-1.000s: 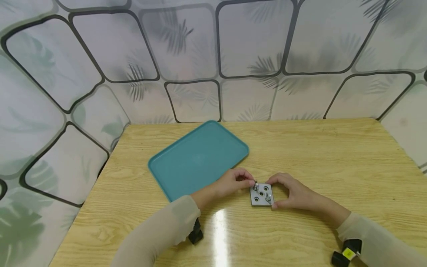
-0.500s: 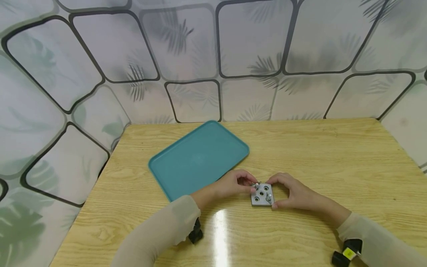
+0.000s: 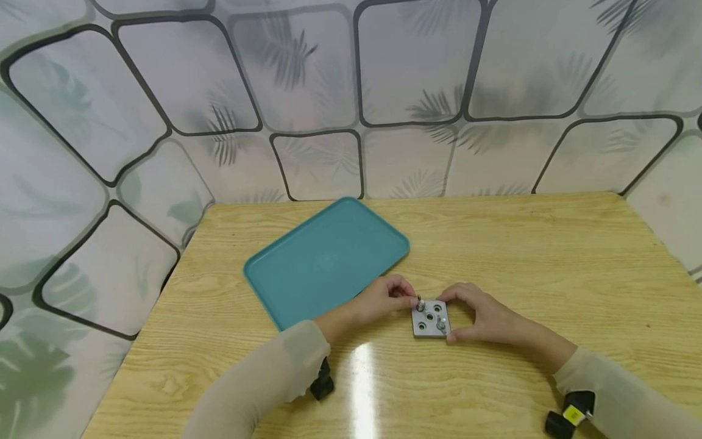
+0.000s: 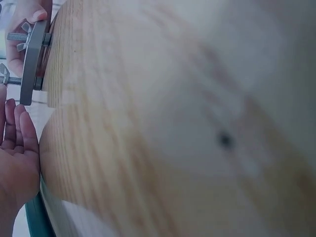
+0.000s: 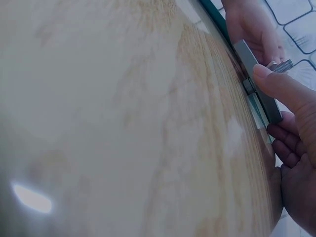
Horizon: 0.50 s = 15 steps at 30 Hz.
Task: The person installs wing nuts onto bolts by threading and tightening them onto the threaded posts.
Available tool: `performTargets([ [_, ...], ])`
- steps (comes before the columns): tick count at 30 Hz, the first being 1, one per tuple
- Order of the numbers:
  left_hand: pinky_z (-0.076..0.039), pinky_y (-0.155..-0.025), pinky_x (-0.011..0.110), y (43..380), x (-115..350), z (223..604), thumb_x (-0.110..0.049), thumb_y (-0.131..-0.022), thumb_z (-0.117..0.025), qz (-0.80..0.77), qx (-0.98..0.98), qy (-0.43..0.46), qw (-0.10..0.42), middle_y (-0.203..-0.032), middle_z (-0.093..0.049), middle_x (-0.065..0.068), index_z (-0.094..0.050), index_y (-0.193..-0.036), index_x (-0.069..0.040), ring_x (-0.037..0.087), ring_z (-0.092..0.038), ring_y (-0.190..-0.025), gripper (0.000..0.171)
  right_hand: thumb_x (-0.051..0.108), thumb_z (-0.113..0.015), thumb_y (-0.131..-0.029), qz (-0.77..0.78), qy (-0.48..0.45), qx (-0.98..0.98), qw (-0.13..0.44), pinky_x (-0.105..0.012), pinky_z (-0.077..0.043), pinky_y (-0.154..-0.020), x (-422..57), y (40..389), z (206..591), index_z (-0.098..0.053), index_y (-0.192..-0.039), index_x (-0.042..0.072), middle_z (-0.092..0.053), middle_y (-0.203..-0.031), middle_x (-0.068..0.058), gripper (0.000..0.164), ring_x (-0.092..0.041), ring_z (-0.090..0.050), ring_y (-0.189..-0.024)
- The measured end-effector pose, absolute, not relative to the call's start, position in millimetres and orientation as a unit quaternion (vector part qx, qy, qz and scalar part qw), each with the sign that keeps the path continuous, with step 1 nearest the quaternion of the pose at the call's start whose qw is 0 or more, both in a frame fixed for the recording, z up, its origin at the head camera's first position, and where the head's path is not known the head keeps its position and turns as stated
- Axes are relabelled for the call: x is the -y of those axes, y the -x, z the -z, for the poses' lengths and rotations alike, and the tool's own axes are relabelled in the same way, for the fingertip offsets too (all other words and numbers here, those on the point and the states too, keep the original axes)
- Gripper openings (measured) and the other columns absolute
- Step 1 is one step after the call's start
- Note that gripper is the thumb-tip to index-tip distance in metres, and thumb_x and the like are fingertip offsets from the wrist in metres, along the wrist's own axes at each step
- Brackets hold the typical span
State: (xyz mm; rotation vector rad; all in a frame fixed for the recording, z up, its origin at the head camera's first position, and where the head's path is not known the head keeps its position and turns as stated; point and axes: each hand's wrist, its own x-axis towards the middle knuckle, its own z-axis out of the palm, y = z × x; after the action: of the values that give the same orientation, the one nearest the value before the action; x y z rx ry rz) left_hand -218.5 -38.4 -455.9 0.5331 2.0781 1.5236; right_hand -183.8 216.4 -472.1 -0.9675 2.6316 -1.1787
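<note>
A small square metal plate point(image 3: 431, 331) with several round holes lies low over the table, two bolts through it with their heads underneath. My right hand point(image 3: 485, 317) grips the plate's right side, thumb at the near corner and index finger at the far one. At the far left corner, thumb and index finger of my left hand point(image 3: 384, 302) pinch at a wing nut point(image 4: 4, 74) on its threaded bolt. The other wing nut point(image 4: 26, 37) sits on the bolt at the near right corner, close to my right hand.
A teal tray point(image 3: 329, 259) lies at an angle on the wooden table point(image 3: 521, 256), behind and left of the plate. Its near right edge runs close by my left hand. A patterned wall covering point(image 3: 411, 73) rises along the table's back edge.
My left fingers closed over the wing nut half a second ago, thumb lower, and are now drawn back up to its left side. The right hand and plate have stayed almost still.
</note>
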Motion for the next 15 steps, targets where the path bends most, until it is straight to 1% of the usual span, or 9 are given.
performTargets([
  [5,-0.045,-0.073,0.018,219.3,39.8,455.8,-0.015,-0.091,-0.064,-0.556,-0.761,-0.217,0.255,-0.097,-0.065,0.005,-0.065,-0.102,-0.003,0.005,-0.056,-0.082,0.016,0.030,-0.085,-0.068,0.386,0.321,-0.864,0.045,-0.028,-0.035,-0.095,-215.5,184.0,472.2,-0.057,-0.116,0.020,-0.057,-0.120,0.002,0.056,-0.010,-0.045,-0.114],
  [8,-0.045,-0.075,0.019,219.9,41.3,455.6,-0.018,-0.092,-0.062,-0.552,-0.757,-0.228,0.266,-0.100,-0.065,0.002,-0.067,-0.106,-0.006,0.005,-0.056,-0.084,0.018,0.030,-0.086,-0.068,0.386,0.322,-0.864,0.043,-0.028,-0.036,-0.095,-215.1,183.9,472.1,-0.057,-0.115,0.020,-0.057,-0.119,0.003,0.056,-0.009,-0.045,-0.113],
  [11,-0.045,-0.075,0.019,220.4,41.8,455.1,-0.016,-0.090,-0.066,-0.548,-0.753,-0.242,0.274,-0.098,-0.064,0.000,-0.067,-0.109,-0.008,0.006,-0.056,-0.084,0.021,0.030,-0.086,-0.068,0.386,0.322,-0.864,0.044,-0.028,-0.036,-0.094,-215.2,183.8,471.9,-0.057,-0.116,0.020,-0.057,-0.119,0.003,0.056,-0.009,-0.046,-0.112],
  [15,-0.045,-0.071,0.019,220.7,41.7,453.8,-0.012,-0.085,-0.071,-0.540,-0.753,-0.259,0.275,-0.092,-0.063,-0.002,-0.067,-0.110,-0.007,0.005,-0.055,-0.080,0.026,0.030,-0.085,-0.069,0.388,0.319,-0.863,0.048,-0.029,-0.036,-0.094,-215.6,183.9,471.8,-0.057,-0.116,0.020,-0.057,-0.119,0.003,0.056,-0.009,-0.045,-0.112],
])
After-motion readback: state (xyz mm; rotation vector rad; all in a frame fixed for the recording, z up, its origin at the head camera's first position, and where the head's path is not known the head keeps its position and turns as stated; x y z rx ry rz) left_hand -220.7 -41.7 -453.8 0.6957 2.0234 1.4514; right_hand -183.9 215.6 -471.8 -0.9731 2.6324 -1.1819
